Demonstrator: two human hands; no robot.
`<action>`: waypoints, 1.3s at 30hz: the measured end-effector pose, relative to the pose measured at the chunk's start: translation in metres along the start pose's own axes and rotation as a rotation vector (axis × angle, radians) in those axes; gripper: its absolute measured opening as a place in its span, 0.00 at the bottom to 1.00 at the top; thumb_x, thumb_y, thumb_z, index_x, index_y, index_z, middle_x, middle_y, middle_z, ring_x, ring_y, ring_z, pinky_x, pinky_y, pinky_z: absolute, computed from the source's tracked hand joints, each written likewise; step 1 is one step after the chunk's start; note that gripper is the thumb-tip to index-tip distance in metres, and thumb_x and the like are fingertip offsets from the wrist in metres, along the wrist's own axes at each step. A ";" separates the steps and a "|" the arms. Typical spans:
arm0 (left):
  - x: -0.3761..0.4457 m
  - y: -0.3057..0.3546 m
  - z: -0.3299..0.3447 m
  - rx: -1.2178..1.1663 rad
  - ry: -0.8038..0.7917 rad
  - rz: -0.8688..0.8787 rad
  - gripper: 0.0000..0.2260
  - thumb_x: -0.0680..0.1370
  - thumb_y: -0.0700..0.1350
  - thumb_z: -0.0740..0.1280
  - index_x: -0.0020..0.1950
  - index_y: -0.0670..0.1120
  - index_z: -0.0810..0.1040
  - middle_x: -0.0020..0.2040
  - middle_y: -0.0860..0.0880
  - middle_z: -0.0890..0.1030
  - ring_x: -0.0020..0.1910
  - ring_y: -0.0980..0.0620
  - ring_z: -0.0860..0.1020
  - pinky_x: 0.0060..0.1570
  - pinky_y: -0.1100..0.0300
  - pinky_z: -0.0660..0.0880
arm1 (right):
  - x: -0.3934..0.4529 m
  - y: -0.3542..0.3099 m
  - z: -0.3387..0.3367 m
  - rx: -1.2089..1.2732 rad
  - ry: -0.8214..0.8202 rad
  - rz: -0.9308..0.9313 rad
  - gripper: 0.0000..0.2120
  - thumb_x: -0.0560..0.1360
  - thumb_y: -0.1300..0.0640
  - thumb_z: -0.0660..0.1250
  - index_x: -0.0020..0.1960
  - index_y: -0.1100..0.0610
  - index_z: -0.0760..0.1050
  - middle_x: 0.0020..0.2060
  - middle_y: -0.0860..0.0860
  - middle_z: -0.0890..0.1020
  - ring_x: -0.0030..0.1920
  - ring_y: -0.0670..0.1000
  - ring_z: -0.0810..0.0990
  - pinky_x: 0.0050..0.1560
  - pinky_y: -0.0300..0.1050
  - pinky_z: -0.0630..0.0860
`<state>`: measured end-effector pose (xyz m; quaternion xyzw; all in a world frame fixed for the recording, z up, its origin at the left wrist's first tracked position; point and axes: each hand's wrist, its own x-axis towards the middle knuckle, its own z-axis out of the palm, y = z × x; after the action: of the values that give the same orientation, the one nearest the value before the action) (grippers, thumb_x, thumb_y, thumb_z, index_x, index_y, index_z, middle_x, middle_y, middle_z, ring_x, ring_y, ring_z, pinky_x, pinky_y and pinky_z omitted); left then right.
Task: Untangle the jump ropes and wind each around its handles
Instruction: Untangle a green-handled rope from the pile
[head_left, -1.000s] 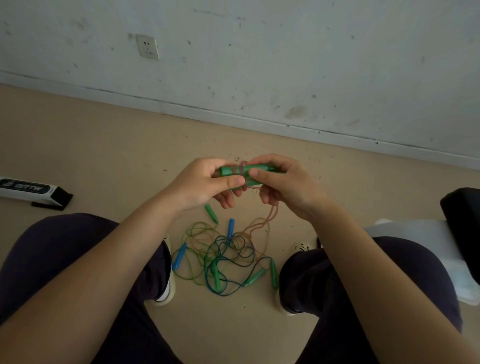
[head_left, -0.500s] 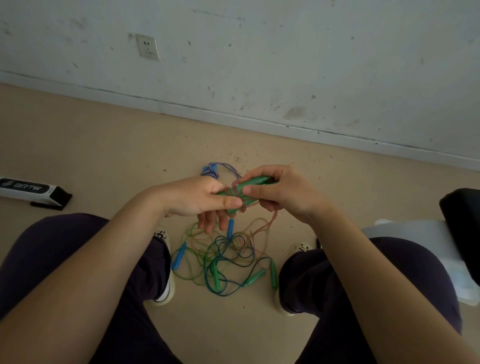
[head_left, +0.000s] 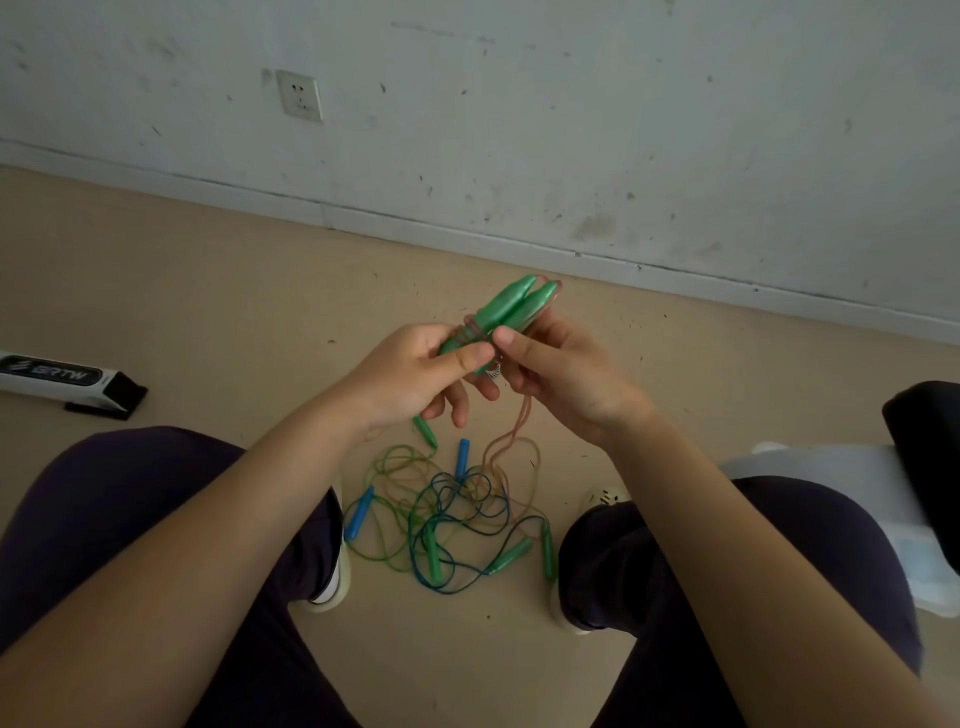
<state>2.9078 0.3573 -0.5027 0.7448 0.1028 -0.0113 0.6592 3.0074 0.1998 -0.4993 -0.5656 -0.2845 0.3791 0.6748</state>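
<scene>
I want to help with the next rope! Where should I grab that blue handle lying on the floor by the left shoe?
Grip the blue handle around its middle, coming straight down from above. It lies flat and bare on the floor, clear of the tangle of ropes except where its cord leaves the upper end, so fingers can close on both long sides.

Scuffed white wall (head_left: 571, 130) far, socket (head_left: 300, 95) at left; tan speckled floor (head_left: 208, 291); dim light.
</scene>
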 end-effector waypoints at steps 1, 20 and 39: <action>0.000 0.000 0.000 0.000 0.007 -0.002 0.08 0.81 0.47 0.64 0.54 0.43 0.78 0.44 0.43 0.86 0.27 0.50 0.78 0.23 0.64 0.65 | 0.000 0.001 0.000 -0.014 -0.006 -0.011 0.08 0.80 0.63 0.62 0.55 0.57 0.78 0.34 0.46 0.77 0.33 0.46 0.67 0.34 0.40 0.62; -0.002 0.005 -0.001 -0.019 0.108 -0.006 0.12 0.81 0.52 0.64 0.49 0.44 0.77 0.31 0.50 0.78 0.23 0.55 0.69 0.24 0.64 0.64 | 0.002 0.005 0.003 -0.205 0.156 0.019 0.13 0.80 0.58 0.64 0.51 0.69 0.79 0.33 0.53 0.72 0.29 0.45 0.65 0.30 0.37 0.63; 0.003 -0.001 -0.013 0.364 0.192 -0.106 0.14 0.80 0.53 0.67 0.43 0.43 0.80 0.27 0.50 0.76 0.22 0.53 0.71 0.25 0.61 0.68 | -0.002 -0.001 0.003 -0.714 0.132 -0.050 0.09 0.80 0.55 0.65 0.42 0.56 0.77 0.29 0.47 0.70 0.29 0.44 0.66 0.33 0.41 0.66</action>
<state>2.9088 0.3710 -0.5024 0.8428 0.2005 0.0069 0.4995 3.0042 0.1998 -0.4976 -0.7816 -0.3685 0.2018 0.4610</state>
